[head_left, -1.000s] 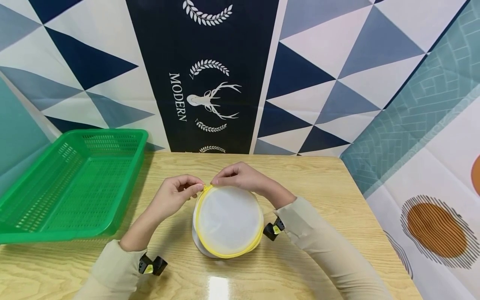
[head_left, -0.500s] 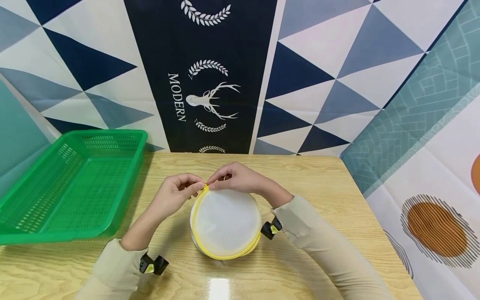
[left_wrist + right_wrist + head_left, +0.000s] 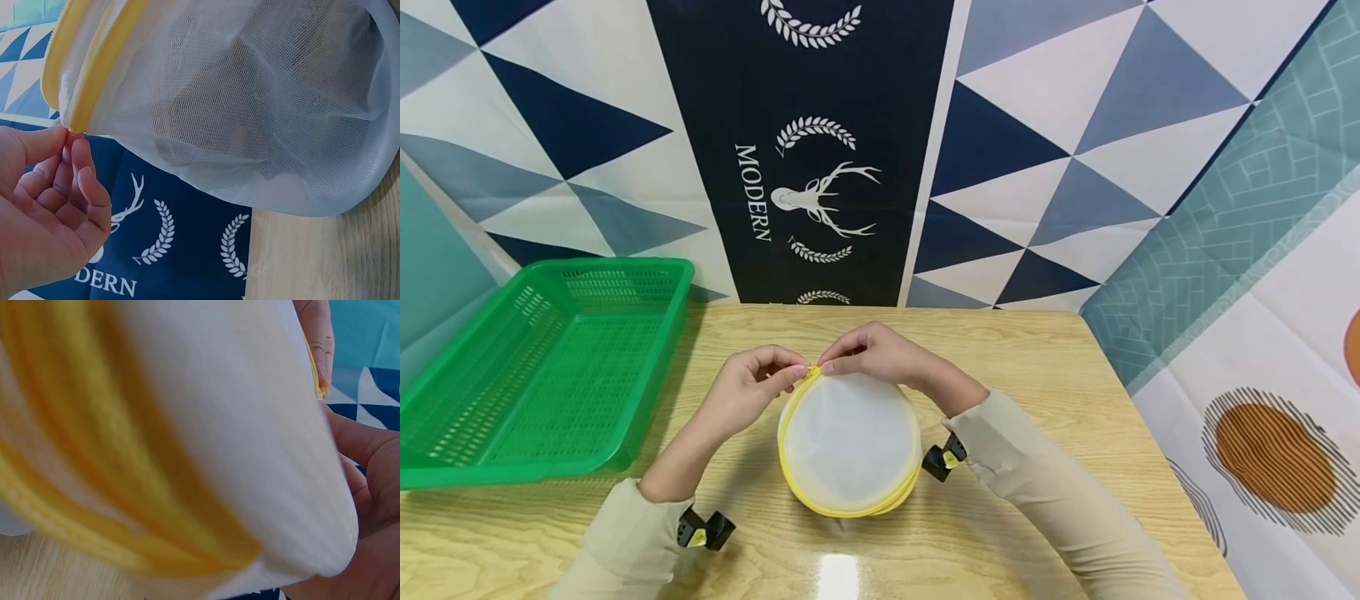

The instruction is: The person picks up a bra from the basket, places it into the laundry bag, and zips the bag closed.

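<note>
A round white mesh laundry bag [image 3: 853, 446] with a yellow zipper [image 3: 112, 59] around its top is held up over the table in the head view. At its far edge my left hand [image 3: 751, 382] pinches one end of the zipper between thumb and index finger; the other fingers curl loosely in the left wrist view. Right beside it, my right hand [image 3: 886, 358] pinches the same edge, thumb and index finger close to the left fingertips. Sheer mesh sides hang below the zipper in the left wrist view. In the right wrist view the bag hides part of the right hand [image 3: 369, 481].
A green plastic basket [image 3: 647, 392] with perforated sides stands at the left on the wooden table [image 3: 1022, 358]. Behind the table hangs a patterned cloth [image 3: 985, 208] with triangles and a deer head. Small black cameras [image 3: 718, 531] sit on both wrists.
The bag has shifted slightly left and tilted, so its grey-white lower side shows less. My right hand has moved a little left, closer to the left fingertips. The left hand stays nearly still.
</note>
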Tool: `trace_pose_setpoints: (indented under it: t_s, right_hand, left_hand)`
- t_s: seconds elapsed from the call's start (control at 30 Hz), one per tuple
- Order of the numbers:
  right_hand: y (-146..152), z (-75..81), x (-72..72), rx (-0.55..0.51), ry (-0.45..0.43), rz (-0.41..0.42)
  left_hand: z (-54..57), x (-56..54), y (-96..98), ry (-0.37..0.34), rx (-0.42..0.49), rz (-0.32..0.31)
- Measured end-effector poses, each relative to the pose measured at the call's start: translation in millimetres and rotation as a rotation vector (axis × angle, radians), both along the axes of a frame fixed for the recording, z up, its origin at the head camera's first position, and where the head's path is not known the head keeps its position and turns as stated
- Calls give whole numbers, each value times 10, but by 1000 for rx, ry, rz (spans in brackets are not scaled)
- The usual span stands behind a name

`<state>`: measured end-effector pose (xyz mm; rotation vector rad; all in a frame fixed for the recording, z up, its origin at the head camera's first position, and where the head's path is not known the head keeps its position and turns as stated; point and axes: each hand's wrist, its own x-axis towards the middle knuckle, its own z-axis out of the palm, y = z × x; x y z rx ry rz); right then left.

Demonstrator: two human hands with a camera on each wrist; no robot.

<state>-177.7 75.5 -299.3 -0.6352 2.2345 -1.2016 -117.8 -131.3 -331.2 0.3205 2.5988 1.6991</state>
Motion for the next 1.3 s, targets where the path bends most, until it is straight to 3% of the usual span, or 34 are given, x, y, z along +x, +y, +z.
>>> trace_pose_setpoints:
  t_s: [0.57, 0.77, 1.03, 1.3]
  right_hand:
    - [90, -27, -39, -11, -50, -58]
    - [150, -76, -76, -18, -73, -96]
    - [134, -61, -55, -1, -38, -75]
    - [72, -42, -11, 9, 55, 29]
  left_hand:
    - [-14, 8, -20, 50, -13, -18]
    - [-49, 22, -62, 16, -21, -12]
    - [-28, 21, -44, -3, 6, 1]
    - [-8, 20, -3, -3, 19, -3]
